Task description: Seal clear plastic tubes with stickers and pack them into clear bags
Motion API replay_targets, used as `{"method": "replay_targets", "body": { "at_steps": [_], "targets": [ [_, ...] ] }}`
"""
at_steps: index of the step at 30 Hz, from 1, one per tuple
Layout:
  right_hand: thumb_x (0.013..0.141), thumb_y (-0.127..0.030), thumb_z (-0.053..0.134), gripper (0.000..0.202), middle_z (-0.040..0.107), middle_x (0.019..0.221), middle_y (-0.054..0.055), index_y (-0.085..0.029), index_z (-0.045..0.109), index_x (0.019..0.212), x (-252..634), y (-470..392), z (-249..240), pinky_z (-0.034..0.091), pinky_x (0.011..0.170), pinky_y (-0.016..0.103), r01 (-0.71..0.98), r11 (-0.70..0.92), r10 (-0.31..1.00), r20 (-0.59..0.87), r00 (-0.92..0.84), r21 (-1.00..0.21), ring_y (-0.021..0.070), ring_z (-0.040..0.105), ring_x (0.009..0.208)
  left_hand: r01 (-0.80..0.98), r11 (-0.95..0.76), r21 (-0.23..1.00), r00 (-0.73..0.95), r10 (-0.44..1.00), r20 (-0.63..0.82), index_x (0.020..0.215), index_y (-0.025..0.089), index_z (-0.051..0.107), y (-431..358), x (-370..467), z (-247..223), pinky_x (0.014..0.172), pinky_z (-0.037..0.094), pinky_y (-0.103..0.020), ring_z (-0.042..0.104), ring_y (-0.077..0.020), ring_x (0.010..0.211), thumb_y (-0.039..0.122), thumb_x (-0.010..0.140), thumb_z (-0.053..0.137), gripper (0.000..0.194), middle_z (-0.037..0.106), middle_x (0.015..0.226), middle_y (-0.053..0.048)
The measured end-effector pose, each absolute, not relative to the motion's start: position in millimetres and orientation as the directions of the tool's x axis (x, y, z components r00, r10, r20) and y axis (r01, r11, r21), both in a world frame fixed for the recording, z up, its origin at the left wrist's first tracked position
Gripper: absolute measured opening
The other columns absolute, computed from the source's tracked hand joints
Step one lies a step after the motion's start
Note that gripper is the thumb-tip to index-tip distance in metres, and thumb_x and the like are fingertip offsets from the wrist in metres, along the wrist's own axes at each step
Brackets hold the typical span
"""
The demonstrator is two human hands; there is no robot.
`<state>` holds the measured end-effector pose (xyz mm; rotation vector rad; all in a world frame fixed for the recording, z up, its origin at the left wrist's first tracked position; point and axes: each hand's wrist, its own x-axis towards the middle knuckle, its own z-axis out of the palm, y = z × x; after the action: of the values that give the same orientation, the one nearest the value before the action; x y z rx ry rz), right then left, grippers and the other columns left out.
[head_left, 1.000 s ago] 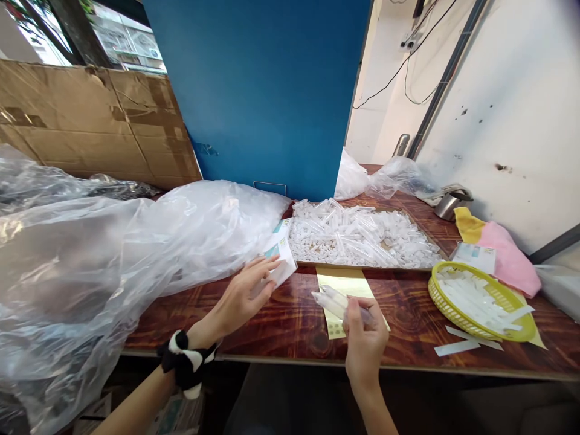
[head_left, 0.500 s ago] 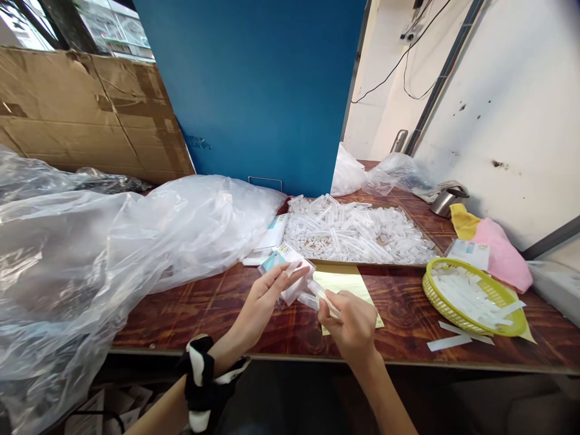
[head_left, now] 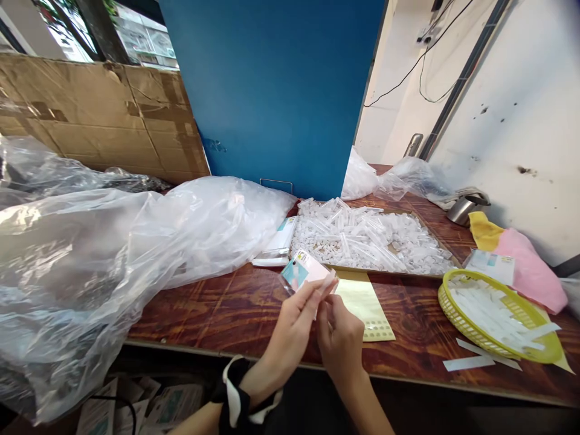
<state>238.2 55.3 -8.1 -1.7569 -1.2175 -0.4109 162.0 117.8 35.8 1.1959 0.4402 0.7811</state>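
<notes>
In my left hand (head_left: 294,317), closed by the fingers, is a small clear plastic packet (head_left: 304,272) with a white and teal printed card, tilted toward the back left. My right hand (head_left: 342,338) is closed against the packet's near right end, its fingertips touching those of the left hand. A translucent strip or tube end (head_left: 329,279) shows at the left fingertips. Whatever the right fingers pinch is hidden behind them. Just beyond the hands lies a shallow tray (head_left: 385,272) heaped with clear plastic tubes (head_left: 362,241) and small white pieces.
Pale yellow paper (head_left: 367,305) lies right of the hands. A yellow-green basket (head_left: 462,332) holds white strips, with loose strips (head_left: 469,362) beside it. Large plastic bags (head_left: 217,223) cover the left side. A stack of white packets (head_left: 276,244) borders the tray. A blue panel (head_left: 276,90) stands behind.
My right hand has moved in against the left at the packet. The clear tubes seen in its fingers before are now hidden. The view has swung slightly left.
</notes>
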Motion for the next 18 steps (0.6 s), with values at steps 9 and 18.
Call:
{"method": "replay_targets", "body": {
  "at_steps": [9, 18],
  "targets": [
    [0.093, -0.032, 0.044, 0.028, 0.059, 0.105, 0.007, -0.022, 0.047, 0.119, 225, 28, -5, 0.053, 0.062, 0.025, 0.293, 0.184, 0.747, 0.327, 0.578, -0.938, 0.014, 0.062, 0.075, -0.342, 0.225, 0.912, 0.686, 0.723, 0.079, 0.1, 0.018, 0.068, 124, 156, 42, 0.104, 0.039, -0.036, 0.056, -0.0258, 0.117, 0.031, 0.086, 0.058, 0.021, 0.068, 0.114, -0.008],
    [0.087, -0.023, 0.05, 0.02, 0.059, 0.091, 0.007, -0.022, 0.066, 0.098, 238, 34, -12, 0.053, 0.063, 0.027, 0.517, 0.12, 0.705, 0.439, 0.557, -0.847, 0.0174, 0.06, 0.078, -0.124, 0.013, 0.992, 0.696, 0.714, 0.078, 0.111, 0.027, 0.068, 100, 154, 30, 0.117, 0.008, -0.041, 0.041, -0.0251, 0.131, 0.036, 0.087, 0.054, 0.029, 0.062, 0.124, -0.001]
  ]
}}
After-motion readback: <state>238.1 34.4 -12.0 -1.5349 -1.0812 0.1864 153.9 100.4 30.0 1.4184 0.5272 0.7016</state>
